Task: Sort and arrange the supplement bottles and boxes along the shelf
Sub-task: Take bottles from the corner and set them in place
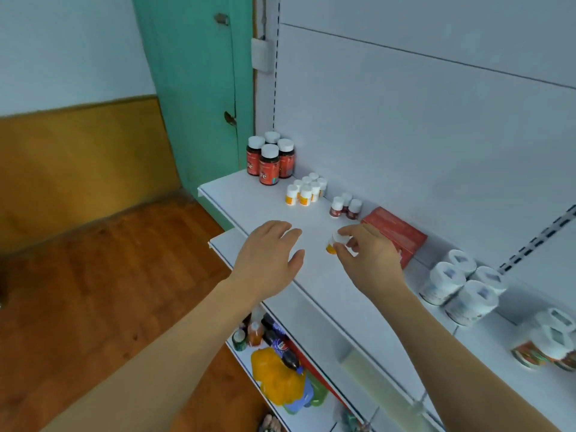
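A white shelf (249, 207) juts from a white slotted back panel (405, 120); left of the shelf stand a green door (193, 88), a wall painted pale above and ochre below, and a red-brown wood floor (109, 275).

The right hand (367, 260) pinches a small orange bottle (333, 244) by its white cap, thumb and fingers curled round it, above the shelf's middle. The bottle is tilted, its long axis leaning, cap up and toward the back panel, base down toward the shelf's front edge. The left hand (268, 254) hovers beside it, palm down, fingers loosely spread, holding nothing.

At the shelf's far end stand four dark bottles with red labels (269, 160), upright. Next along the back, about seven small orange bottles (307, 190) cluster, then three small dark-red bottles (346, 207), then a red box (394, 232) lying flat, long axis along the shelf. Nearer, four white tubs (461, 285) and at least two more tubs at the picture's right edge (548, 344) stand on the shelf. A lower shelf holds mixed bottles and a yellow packet (274, 378).
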### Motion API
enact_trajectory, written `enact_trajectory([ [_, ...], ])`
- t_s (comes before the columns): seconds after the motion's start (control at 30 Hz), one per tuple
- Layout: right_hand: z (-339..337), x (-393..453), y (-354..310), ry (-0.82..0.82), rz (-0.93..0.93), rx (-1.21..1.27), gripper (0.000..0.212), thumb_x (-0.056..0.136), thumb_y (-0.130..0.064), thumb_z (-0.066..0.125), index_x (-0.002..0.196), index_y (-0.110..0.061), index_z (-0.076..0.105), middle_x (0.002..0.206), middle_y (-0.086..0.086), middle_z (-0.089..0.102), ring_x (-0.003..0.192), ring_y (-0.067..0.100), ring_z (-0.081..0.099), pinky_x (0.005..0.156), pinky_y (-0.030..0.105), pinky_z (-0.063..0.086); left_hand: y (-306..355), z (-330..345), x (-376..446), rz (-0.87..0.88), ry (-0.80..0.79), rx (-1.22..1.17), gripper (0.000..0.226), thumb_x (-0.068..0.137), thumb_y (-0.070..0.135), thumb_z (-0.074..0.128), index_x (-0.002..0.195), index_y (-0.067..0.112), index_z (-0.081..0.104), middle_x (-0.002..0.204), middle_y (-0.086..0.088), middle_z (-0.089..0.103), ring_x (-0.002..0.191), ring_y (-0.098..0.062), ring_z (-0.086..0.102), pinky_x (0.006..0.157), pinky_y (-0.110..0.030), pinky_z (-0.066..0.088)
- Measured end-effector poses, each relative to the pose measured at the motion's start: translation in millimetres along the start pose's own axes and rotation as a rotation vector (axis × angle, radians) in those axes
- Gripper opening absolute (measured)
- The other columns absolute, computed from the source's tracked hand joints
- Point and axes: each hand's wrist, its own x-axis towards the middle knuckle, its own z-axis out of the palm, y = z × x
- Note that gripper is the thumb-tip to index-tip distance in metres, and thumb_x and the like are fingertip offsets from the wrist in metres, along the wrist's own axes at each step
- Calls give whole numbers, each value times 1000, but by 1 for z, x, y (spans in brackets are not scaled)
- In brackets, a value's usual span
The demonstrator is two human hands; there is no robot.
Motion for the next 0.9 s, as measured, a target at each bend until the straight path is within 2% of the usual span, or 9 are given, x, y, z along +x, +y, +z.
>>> enact_trajectory([
  [0.07, 17, 24, 6, 16, 14, -17, 22, 83, -15, 75, 105, -11, 71, 93, 1, 67, 73, 6, 51, 68, 22, 42, -15, 8, 28, 18, -14, 7, 50, 100, 41, 43, 143, 17, 48, 147, -6, 47, 137, -23, 38, 116, -36, 29],
  [0.2, 54, 71, 17, -7, 65, -20, 24, 85, -17, 73, 108, -12, 71, 94, 3, 69, 74, 10, 56, 71, 22, 41, -46, 18, 79, 46, -59, 27, 50, 100, 42, 43, 143, 18, 47, 148, -5, 46, 137, -22, 37, 114, -34, 28],
  [0.3, 81, 105, 19, -14, 72, -28, 23, 86, -16, 71, 109, -11, 71, 97, 6, 71, 82, 21, 67, 71, 25, 47, -69, 19, 111, 51, -75, 48, 50, 100, 42, 42, 145, 19, 44, 149, -4, 44, 138, -22, 36, 114, -33, 27],
  [0.4, 109, 131, 22, -34, 116, -68, 22, 88, -17, 68, 109, -12, 71, 99, 8, 71, 85, 25, 67, 74, 34, 53, -94, 26, 138, 61, -90, 21, 50, 100, 42, 43, 145, 20, 45, 150, -4, 43, 138, -21, 36, 114, -32, 27],
  [0.5, 135, 142, 23, -21, 122, -92, 17, 86, -12, 69, 103, -10, 71, 95, 9, 70, 81, 27, 66, 68, 36, 54, -113, 34, 158, 90, -91, -10, 47, 97, 38, 50, 139, 17, 51, 144, -6, 50, 133, -24, 43, 110, -34, 32],
  [0.6, 157, 152, 26, -4, 169, -116, 18, 85, -10, 69, 103, -8, 71, 96, 9, 70, 82, 29, 66, 68, 38, 55, -135, 45, 179, 145, -71, -62, 42, 93, 32, 58, 129, 12, 60, 131, -9, 58, 121, -29, 53, 101, -37, 42],
  [0.7, 175, 154, 26, 32, 222, -167, 17, 82, -6, 71, 99, -8, 71, 93, 10, 70, 76, 31, 66, 63, 34, 53, -153, 55, 196, 211, -76, -109, 38, 90, 29, 61, 123, 10, 63, 122, -10, 62, 113, -30, 57, 94, -39, 47],
  [0.8, 187, 149, 24, 76, 227, -207, 17, 78, -2, 74, 93, -8, 70, 91, 9, 69, 65, 31, 62, 54, 32, 48, -164, 62, 209, 312, -93, -134, 37, 91, 30, 58, 123, 11, 61, 118, -5, 61, 111, -26, 55, 91, -36, 46],
  [0.9, 198, 149, 21, 134, 272, -218, 22, 77, 0, 73, 97, -9, 70, 99, 9, 67, 73, 30, 62, 55, 37, 51, -177, 68, 222, 395, -120, -177, 36, 92, 30, 58, 123, 12, 61, 118, -5, 60, 112, -25, 53, 92, -35, 45],
])
